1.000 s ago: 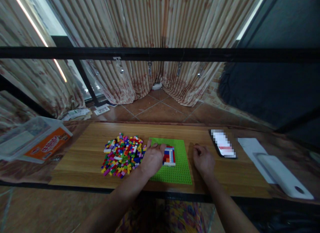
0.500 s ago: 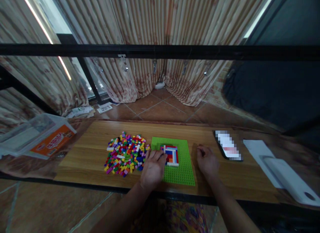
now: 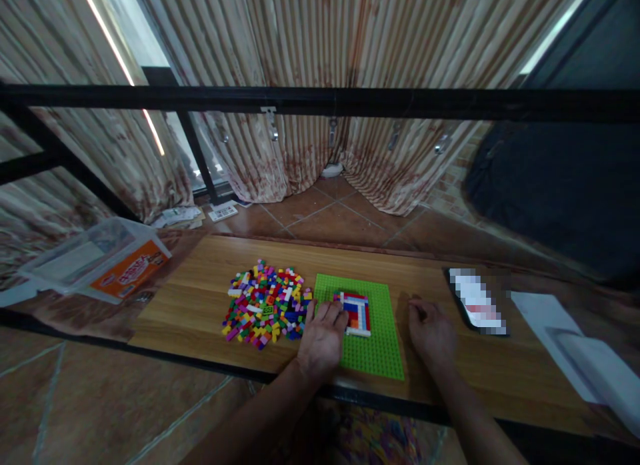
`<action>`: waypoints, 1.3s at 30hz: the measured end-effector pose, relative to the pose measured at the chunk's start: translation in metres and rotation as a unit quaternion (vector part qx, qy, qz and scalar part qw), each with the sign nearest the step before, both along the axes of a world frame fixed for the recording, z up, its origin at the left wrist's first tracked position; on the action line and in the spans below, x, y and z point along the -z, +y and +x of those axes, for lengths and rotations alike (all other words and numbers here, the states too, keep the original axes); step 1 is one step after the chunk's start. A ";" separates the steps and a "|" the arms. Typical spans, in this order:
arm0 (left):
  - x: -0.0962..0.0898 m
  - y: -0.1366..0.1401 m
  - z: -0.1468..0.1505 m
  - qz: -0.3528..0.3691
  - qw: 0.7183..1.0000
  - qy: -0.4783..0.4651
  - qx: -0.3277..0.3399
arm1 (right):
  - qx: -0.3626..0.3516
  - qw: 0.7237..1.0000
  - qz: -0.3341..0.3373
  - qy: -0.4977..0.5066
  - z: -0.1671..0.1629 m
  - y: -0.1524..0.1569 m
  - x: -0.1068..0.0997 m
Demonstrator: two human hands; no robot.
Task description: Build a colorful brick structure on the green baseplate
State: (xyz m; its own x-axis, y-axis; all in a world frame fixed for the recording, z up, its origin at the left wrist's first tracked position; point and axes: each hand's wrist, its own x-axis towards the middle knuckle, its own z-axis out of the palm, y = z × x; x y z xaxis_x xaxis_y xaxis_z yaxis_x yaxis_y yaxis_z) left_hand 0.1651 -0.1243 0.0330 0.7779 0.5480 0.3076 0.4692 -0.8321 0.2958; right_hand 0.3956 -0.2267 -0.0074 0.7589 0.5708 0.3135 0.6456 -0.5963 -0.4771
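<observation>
A small build of red, white, blue and orange bricks [image 3: 361,316] sits on the green baseplate [image 3: 377,355]. My left hand [image 3: 323,338] is palm down over the plate's left edge, its fingers bent and close together at the build's left side. Its thumb and fingertips are partly hidden, so any brick in them cannot be made out. Just left of that hand lies a heap of loose coloured bricks [image 3: 260,312]. To the right of the plate, my right hand [image 3: 434,335] rests on the wooden table with curled fingers; their inner side is dark and hidden.
A smartphone [image 3: 477,302] lies right of my right hand, with a white sheet [image 3: 540,312] and a white object [image 3: 603,365] farther right. At the left stands a clear plastic box [image 3: 75,258] with an orange label. A dark rail [image 3: 310,97] crosses beyond the wooden tabletop [image 3: 180,298].
The whole view has shifted, so the table and things appear farther right. Both hands keep nearly the same places relative to the baseplate.
</observation>
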 end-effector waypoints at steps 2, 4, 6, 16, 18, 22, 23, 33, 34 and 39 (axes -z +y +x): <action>0.000 -0.002 0.001 0.000 1.000 0.000 -0.003 | 0.003 1.000 -0.003 -0.002 0.001 0.000 0.001; -0.002 -0.003 0.000 -0.007 1.000 0.000 -0.005 | 0.002 1.000 -0.006 -0.003 0.001 0.000 0.001; -0.005 -0.001 -0.002 -0.014 1.000 -0.007 -0.012 | -0.003 1.000 -0.009 -0.003 0.002 0.000 0.001; -0.028 0.070 -0.018 -0.031 0.981 0.080 -0.175 | 0.007 1.000 -0.027 -0.007 0.003 0.001 0.002; -0.031 0.079 -0.015 -0.027 0.979 0.123 -0.159 | 0.009 1.000 -0.027 -0.007 0.003 0.002 0.001; -0.032 0.084 -0.008 -0.030 0.977 0.170 -0.122 | 0.012 1.000 -0.023 -0.009 0.002 0.002 0.000; -0.032 0.084 -0.006 -0.033 0.977 0.175 -0.116 | 0.013 1.000 -0.022 -0.008 0.001 0.002 0.000; -0.025 0.085 -0.003 -0.022 0.982 0.163 -0.093 | 0.016 1.000 -0.017 -0.004 -0.001 0.002 -0.005; -0.025 0.085 -0.003 -0.022 0.983 0.156 -0.092 | 0.016 1.000 -0.015 -0.002 -0.002 0.003 -0.005; -0.030 0.076 -0.007 -0.025 0.988 0.123 -0.087 | 0.021 0.999 -0.025 0.010 -0.003 0.003 -0.007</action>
